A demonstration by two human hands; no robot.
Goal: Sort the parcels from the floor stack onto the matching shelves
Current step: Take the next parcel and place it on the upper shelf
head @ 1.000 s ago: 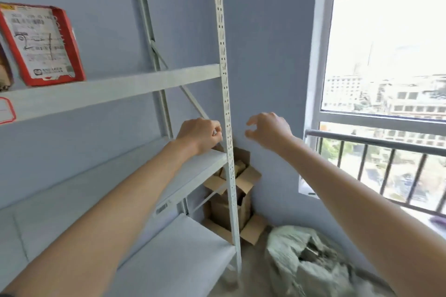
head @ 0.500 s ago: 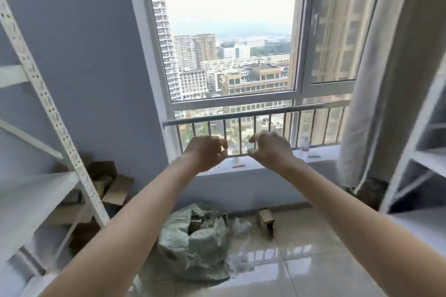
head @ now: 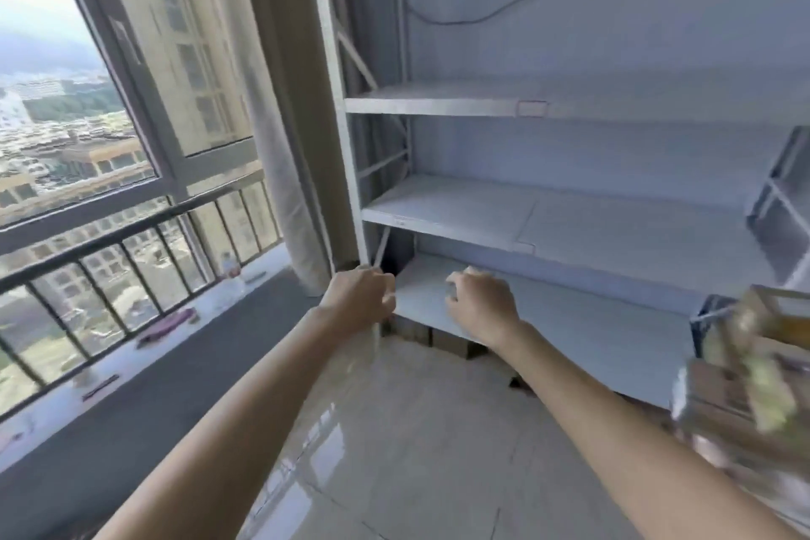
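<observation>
A white metal shelf unit [head: 570,228] fills the right half of the view, and the three boards I can see hold nothing. My left hand [head: 359,298] and my right hand [head: 480,303] are stretched out side by side in front of the lowest board, both loosely curled with nothing in them. A blurred heap of parcels [head: 745,381], brown boxes with pale tape, shows at the right edge, to the right of my right forearm.
A window [head: 87,101] with a dark railing [head: 131,232] takes up the left side. Its sill [head: 131,346] carries a bottle [head: 230,270] and small items. A pale curtain [head: 271,110] hangs beside the shelf post. Glossy floor tiles [head: 394,430] lie below my arms.
My view has swung right, from the left shelf unit past the window to this right shelf unit. The hands kept their curled, empty pose in front of me.
</observation>
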